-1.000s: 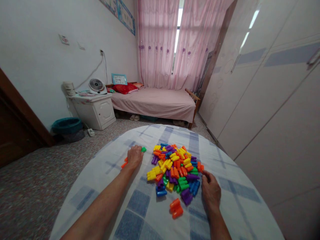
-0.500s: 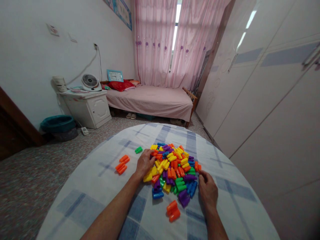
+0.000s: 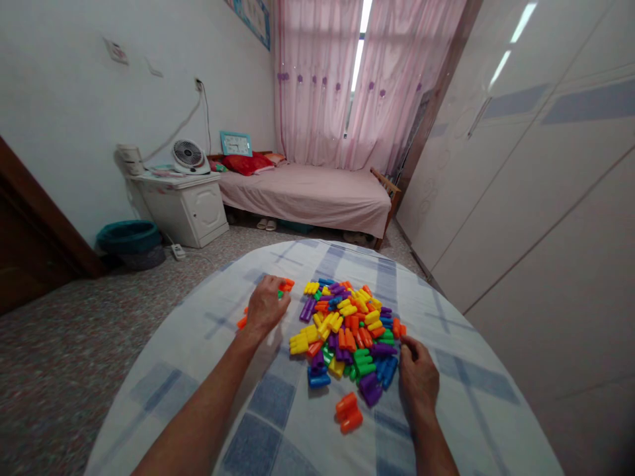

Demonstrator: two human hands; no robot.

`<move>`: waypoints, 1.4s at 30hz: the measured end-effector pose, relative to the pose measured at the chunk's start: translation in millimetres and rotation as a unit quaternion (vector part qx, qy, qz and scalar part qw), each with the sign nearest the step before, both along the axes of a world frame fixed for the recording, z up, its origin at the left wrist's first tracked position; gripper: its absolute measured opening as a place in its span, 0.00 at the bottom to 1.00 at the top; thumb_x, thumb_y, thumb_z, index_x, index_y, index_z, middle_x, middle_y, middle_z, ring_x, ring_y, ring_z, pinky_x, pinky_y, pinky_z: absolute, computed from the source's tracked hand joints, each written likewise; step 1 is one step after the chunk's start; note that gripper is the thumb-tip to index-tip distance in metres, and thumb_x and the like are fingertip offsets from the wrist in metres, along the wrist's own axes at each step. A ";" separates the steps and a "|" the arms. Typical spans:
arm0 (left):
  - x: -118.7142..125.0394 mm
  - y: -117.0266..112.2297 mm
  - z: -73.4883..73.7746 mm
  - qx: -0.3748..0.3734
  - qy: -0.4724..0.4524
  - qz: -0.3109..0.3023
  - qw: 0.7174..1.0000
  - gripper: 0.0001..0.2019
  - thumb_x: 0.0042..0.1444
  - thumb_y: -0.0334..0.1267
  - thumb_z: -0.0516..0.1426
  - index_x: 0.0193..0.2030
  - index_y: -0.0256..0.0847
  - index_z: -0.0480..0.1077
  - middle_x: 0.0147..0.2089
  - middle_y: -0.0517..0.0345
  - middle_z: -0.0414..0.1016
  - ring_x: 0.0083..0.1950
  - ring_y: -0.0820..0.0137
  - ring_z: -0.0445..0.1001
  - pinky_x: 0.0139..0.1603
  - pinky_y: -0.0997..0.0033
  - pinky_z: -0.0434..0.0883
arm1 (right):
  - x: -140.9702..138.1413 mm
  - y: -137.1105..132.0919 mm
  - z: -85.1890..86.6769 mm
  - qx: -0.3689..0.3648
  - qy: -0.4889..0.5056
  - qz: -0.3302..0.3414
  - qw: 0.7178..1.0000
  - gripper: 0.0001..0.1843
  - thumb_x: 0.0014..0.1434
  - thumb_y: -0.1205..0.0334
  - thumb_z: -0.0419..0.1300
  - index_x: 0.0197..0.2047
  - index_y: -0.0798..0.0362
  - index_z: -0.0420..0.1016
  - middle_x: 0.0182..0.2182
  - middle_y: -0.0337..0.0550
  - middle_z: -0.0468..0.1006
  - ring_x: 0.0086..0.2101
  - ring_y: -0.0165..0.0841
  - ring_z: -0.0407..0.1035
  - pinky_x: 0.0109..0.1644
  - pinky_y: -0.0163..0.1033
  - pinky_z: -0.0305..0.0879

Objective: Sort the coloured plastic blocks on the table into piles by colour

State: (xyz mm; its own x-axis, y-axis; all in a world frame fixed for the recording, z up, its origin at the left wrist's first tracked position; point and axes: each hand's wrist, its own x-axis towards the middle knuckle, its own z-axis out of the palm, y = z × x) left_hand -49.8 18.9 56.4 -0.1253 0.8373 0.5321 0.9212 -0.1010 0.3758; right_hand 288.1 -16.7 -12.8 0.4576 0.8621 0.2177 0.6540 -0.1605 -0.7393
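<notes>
My left hand (image 3: 268, 305) is over the table left of the pile, its fingers closed on an orange plastic building block (image 3: 288, 284) made of joined tubes. A green block (image 3: 280, 294) shows just under those fingers. Behind the same hand, orange blocks (image 3: 241, 322) lie partly hidden. My right hand (image 3: 419, 370) rests at the pile's right edge, fingers loosely curled and apart, with nothing visible in them. Its fingertips are close to an orange block (image 3: 399, 328). Between the hands is a heap of yellow, purple, green, blue and orange blocks (image 3: 364, 337).
A single orange block (image 3: 349, 413) lies in front of the heap on the checked tablecloth (image 3: 262, 403). Beyond the round table are a bed (image 3: 307, 192), a white cabinet (image 3: 198, 211) with a fan (image 3: 190, 155), and a bin (image 3: 129, 244). A wardrobe (image 3: 536, 218) stands on the right.
My left hand has moved left, away from the heap, with an orange block in its fingers, and is now by the green block. My right hand has stayed beside the heap.
</notes>
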 end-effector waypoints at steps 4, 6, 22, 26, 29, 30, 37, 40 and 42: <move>-34.2 -17.4 -2.7 -0.022 0.026 0.073 0.997 0.12 0.52 0.34 0.51 0.43 0.40 0.71 0.44 0.51 0.71 0.46 0.64 0.70 0.51 0.65 0.67 | -1.6 -0.4 2.1 -0.004 -0.009 -0.002 1.000 0.23 0.54 0.53 0.46 0.47 0.52 0.74 0.45 0.47 0.76 0.42 0.39 0.69 0.45 0.41 0.61; -47.0 -24.0 -15.6 -0.047 0.019 0.105 0.993 0.14 0.52 0.35 0.51 0.44 0.40 0.71 0.44 0.51 0.72 0.46 0.63 0.70 0.49 0.65 0.67 | -1.8 -0.4 1.9 0.002 -0.013 0.004 1.000 0.23 0.54 0.53 0.46 0.47 0.52 0.74 0.45 0.47 0.76 0.42 0.39 0.69 0.45 0.41 0.61; -29.4 -32.4 -42.0 0.068 -0.046 0.073 0.994 0.14 0.57 0.37 0.50 0.49 0.40 0.69 0.56 0.47 0.66 0.58 0.60 0.64 0.61 0.56 0.62 | -1.0 0.8 -0.7 0.015 -0.018 0.009 1.000 0.23 0.54 0.54 0.46 0.46 0.53 0.74 0.44 0.47 0.76 0.41 0.39 0.69 0.45 0.40 0.61; -6.7 -34.5 -42.3 0.066 -0.057 -0.046 0.995 0.12 0.57 0.35 0.49 0.46 0.42 0.69 0.54 0.51 0.69 0.57 0.63 0.66 0.60 0.56 0.63 | -1.2 0.7 -1.3 0.017 -0.017 0.009 1.000 0.23 0.54 0.54 0.45 0.46 0.53 0.74 0.44 0.47 0.76 0.42 0.39 0.69 0.45 0.41 0.61; 5.6 -36.2 -48.5 0.020 -0.059 -0.122 0.991 0.12 0.58 0.35 0.49 0.45 0.41 0.70 0.51 0.51 0.72 0.54 0.65 0.69 0.57 0.60 0.67 | -1.5 0.2 -0.5 0.018 -0.015 0.013 1.000 0.23 0.54 0.54 0.45 0.46 0.53 0.74 0.45 0.47 0.76 0.42 0.38 0.69 0.45 0.40 0.61; 8.2 -36.9 -50.4 -0.003 -0.053 -0.145 0.988 0.12 0.58 0.35 0.50 0.45 0.41 0.71 0.50 0.51 0.72 0.52 0.66 0.70 0.55 0.62 0.68 | -1.6 0.0 0.0 0.018 -0.015 0.013 1.000 0.23 0.54 0.54 0.45 0.46 0.53 0.74 0.45 0.47 0.76 0.42 0.38 0.69 0.45 0.40 0.61; 11.3 -39.8 -52.5 -0.076 -0.040 -0.195 0.977 0.12 0.57 0.35 0.50 0.41 0.42 0.74 0.47 0.52 0.74 0.49 0.67 0.71 0.52 0.64 0.69 | -3.6 -1.1 2.8 0.015 -0.018 0.006 1.000 0.23 0.54 0.54 0.45 0.46 0.52 0.74 0.44 0.46 0.76 0.42 0.37 0.69 0.45 0.39 0.60; 10.1 -39.2 -52.7 -0.081 -0.050 -0.194 0.976 0.12 0.57 0.36 0.50 0.42 0.41 0.74 0.48 0.51 0.74 0.50 0.66 0.70 0.53 0.63 0.68 | -3.4 -1.0 2.0 0.017 -0.021 0.009 1.000 0.23 0.54 0.54 0.45 0.46 0.52 0.73 0.44 0.46 0.76 0.42 0.38 0.69 0.45 0.40 0.60; 9.8 -39.2 -53.4 -0.084 -0.052 -0.192 0.976 0.12 0.57 0.36 0.50 0.42 0.41 0.74 0.48 0.50 0.74 0.51 0.66 0.70 0.54 0.63 0.68 | -3.1 -0.8 1.3 0.016 -0.018 0.010 1.000 0.23 0.54 0.54 0.45 0.46 0.52 0.73 0.44 0.45 0.76 0.42 0.38 0.69 0.45 0.40 0.61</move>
State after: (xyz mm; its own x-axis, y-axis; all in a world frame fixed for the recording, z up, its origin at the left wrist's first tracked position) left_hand -40.0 -20.3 3.0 0.1693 0.9072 0.3851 0.7829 -0.3612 0.5066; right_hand 285.0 -17.5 -11.6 0.4319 0.8631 0.2618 0.6831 -0.1234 -0.7198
